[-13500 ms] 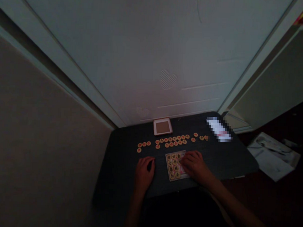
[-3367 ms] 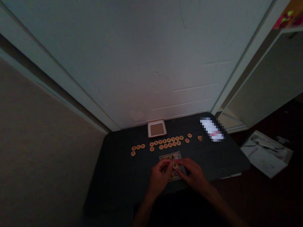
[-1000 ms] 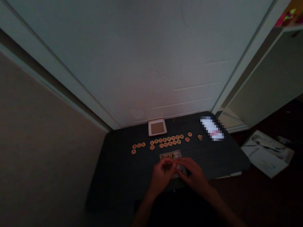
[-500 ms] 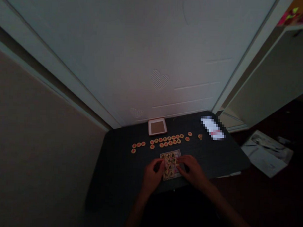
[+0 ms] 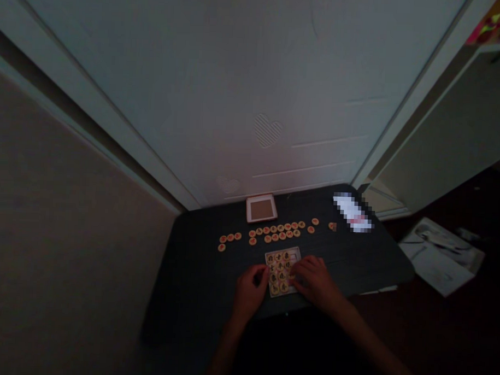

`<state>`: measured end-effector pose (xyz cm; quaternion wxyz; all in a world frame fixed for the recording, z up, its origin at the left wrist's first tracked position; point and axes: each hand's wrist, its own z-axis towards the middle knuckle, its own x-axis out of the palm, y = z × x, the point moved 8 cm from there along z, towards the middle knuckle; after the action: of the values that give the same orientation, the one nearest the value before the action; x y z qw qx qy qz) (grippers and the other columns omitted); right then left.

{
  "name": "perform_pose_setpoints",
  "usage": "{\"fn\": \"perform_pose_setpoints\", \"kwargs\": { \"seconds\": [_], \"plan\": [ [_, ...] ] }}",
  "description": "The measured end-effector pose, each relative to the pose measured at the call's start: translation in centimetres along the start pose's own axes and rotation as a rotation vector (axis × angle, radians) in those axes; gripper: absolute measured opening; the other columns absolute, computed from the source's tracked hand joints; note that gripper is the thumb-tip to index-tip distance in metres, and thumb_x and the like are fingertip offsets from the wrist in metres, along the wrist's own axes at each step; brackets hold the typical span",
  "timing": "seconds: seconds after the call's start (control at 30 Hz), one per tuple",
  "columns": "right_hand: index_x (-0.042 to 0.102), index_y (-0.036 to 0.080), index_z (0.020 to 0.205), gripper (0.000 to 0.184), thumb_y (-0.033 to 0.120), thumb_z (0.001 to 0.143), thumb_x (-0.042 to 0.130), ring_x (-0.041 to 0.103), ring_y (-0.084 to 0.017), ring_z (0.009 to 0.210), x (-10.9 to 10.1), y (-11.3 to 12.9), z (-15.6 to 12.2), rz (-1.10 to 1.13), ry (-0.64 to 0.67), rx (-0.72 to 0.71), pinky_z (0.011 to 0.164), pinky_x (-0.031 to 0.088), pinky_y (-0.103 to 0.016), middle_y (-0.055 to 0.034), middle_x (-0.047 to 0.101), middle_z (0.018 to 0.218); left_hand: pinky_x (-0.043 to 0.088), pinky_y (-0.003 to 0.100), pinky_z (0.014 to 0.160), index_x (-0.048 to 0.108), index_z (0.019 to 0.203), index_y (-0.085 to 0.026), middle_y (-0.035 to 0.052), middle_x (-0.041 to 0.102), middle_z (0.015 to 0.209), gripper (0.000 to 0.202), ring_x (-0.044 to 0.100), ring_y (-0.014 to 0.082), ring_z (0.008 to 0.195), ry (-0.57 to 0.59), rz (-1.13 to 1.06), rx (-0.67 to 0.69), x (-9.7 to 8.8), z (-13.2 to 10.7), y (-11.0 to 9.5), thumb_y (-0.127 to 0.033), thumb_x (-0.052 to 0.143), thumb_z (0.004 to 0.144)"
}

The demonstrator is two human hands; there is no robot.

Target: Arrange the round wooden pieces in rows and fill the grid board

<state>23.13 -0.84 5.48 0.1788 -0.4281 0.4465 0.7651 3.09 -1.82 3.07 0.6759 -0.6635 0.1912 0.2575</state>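
Observation:
A shallow white box (image 5: pixel 296 252) lies near the front of the dark table, with several round Chinese chess pieces (image 5: pixel 278 257) marked in black in its left and middle parts. My left hand (image 5: pixel 249 291) is at the box's left edge, thumb and fingertips pressed together; whether anything is between them is hidden. Over the right side of the box, my right hand (image 5: pixel 318 280) has its thumb and fingers closed around a chess piece (image 5: pixel 292 276), mostly covered by the fingers. Behind the box, several red-marked and darker-marked pieces (image 5: pixel 281 228) lie in loose rows.
At the back of the table (image 5: pixel 197 284), against a white panel (image 5: pixel 219 115), sits a box lid (image 5: pixel 262 209) with a brown inside. A blurred white item (image 5: pixel 353 212) lies at the back right. An open white box (image 5: pixel 442 254) stands on the floor at right.
My left hand has drawn slightly left, off the pieces to the box's edge, uncovering more of them. My right hand stays over the right side. The view has shifted a little.

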Motion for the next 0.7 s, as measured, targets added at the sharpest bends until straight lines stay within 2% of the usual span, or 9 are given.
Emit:
{"fn": "perform_pose_setpoints", "kwargs": {
  "seconds": [0.5, 0.7],
  "plan": [
    [0.07, 0.026, 0.098, 0.011, 0.028, 0.088, 0.074, 0.057, -0.026, 0.102, -0.3, 0.2, 0.3, -0.051, 0.019, -0.058, 0.091, 0.037, -0.044, -0.0031, 0.074, 0.101, 0.055, 0.03, 0.071, 0.073, 0.095, -0.021, 0.0044, 0.077, 0.086, 0.028, 0.07, 0.0192, 0.075, 0.001, -0.004, 0.008, 0.0, -0.2, 0.0, -0.044, 0.057, 0.092],
    [0.07, 0.027, 0.1, 0.012, 0.031, 0.089, 0.073, 0.056, -0.027, 0.104, -1.3, 0.4, 0.2, -0.054, -0.033, -0.054, 0.092, 0.037, -0.044, -0.0036, 0.073, 0.104, 0.054, 0.03, 0.073, 0.073, 0.094, -0.021, 0.0039, 0.077, 0.085, 0.027, 0.07, 0.0188, 0.075, 0.004, -0.008, 0.013, 0.0, -0.2, -0.1, -0.043, 0.056, 0.093]
  ]
}}
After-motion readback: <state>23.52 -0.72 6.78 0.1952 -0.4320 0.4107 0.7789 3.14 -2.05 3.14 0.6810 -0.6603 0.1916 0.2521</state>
